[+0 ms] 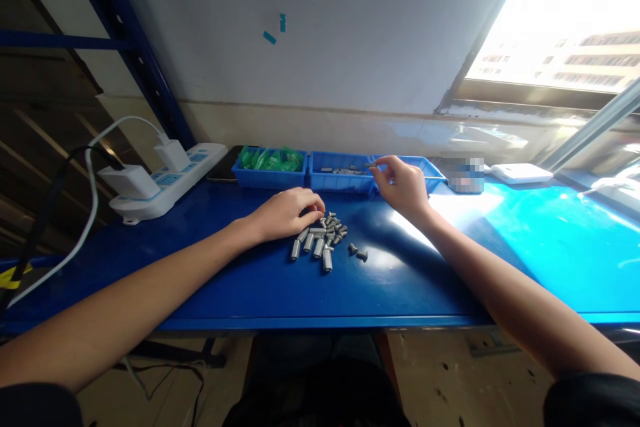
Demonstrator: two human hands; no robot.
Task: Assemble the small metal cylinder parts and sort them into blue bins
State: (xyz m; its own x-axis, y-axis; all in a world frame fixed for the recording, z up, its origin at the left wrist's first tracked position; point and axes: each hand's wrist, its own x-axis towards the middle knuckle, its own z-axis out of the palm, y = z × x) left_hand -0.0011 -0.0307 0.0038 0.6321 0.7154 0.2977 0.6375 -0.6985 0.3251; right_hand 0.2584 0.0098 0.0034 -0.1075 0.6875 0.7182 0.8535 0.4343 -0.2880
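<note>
My left hand (287, 213) rests on the blue table (250, 287), fingers curled at the left edge of a pile of several small grey metal cylinders (320, 240); whether it grips one is hidden. Two small screws (358, 252) lie just right of the pile. My right hand (403, 187) is raised over the middle blue tray (320, 181), pinching a small grey metal piece (371, 164) between thumb and fingers. That tray holds several more grey pieces.
A blue tray with green parts (270, 161) stands left of the middle tray, a dark phone (224, 167) beside it. A white power strip with two chargers (160, 180) sits at the far left. A white device (520, 173) lies at the right by the window.
</note>
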